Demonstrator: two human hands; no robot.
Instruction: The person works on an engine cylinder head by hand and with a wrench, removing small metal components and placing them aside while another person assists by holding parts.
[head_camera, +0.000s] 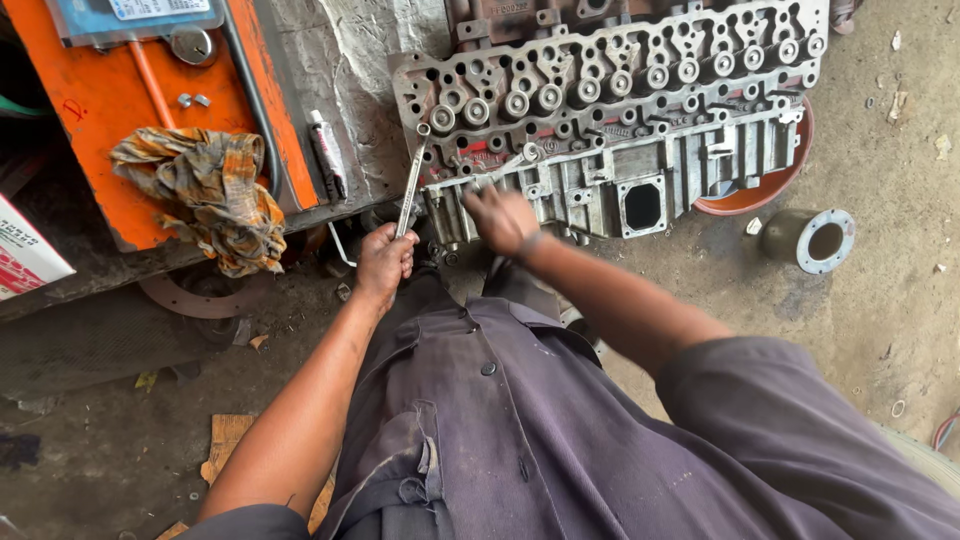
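A long grey metal engine cylinder head (620, 110) lies across the far middle and right of the scene, its top face full of round valve seats and bolt holes, its near side wall showing square ports. It rests partly over a shallow orange-red pan (760, 190), whose curved rim shows under its right end. On the far left stands an orange metal box (120, 110), scuffed and dirty, with a crumpled orange-and-grey rag (205, 195) lying on its near part. Grey cloth sheeting (350, 70) covers the surface between the box and the cylinder head, and a small dark tube (327, 155) lies on it, near the box's right edge. The ground is a stained concrete floor (880, 270); on it, to the right of the pan and apart from it, lies a short olive metal sleeve (815, 238) with a pale flange, its open end turned up.

The person, in a grey-purple buttoned shirt (540, 440), bends over the work. The left hand (385, 262) is clenched around the near end of a long slim wrench (411, 185), whose far ring end sits on the left end of the cylinder head's top face. The right hand (503, 217) rests with fingers curled against the near left wall of the cylinder head; whether it grips anything there cannot be told.
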